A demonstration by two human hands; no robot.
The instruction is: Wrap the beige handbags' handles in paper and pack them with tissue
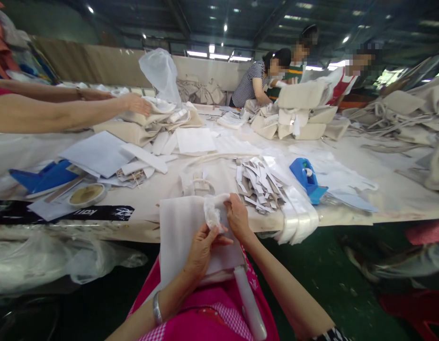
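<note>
From the head view, you have a pale, flat, roughly rectangular panel (pixel 180 237) upright in front of you, standing between your pink apron (pixel 201 327) and the near edge of the tabletop (pixel 219 171). Its face is smooth, off-white and faintly creased, with a straight left side and a square upper left corner. A soft pale strap (pixel 221 198) shows along the upper right, and a crumpled, translucent wrap (pixel 211 211) hangs from it down over the face. Your left hand (pixel 200 248) pinches the lower end of this wrap between thumb and forefinger, its other fingers loosely extended. Your right hand (pixel 237 218) is curled closed on the right end of the strap. Hidden or unclear: your left hand and forearm cover part of the panel's lower face, the back of the panel is out of sight, and your right fingertips are partly concealed. Whether the wrap encircles the strap cannot be determined. Just behind the top edge, a pale loop (pixel 201 181) is blurred, and its join to the panel cannot be traced. At upper left, a co-worker's arms (pixel 63 113) are cut off by the border.
</note>
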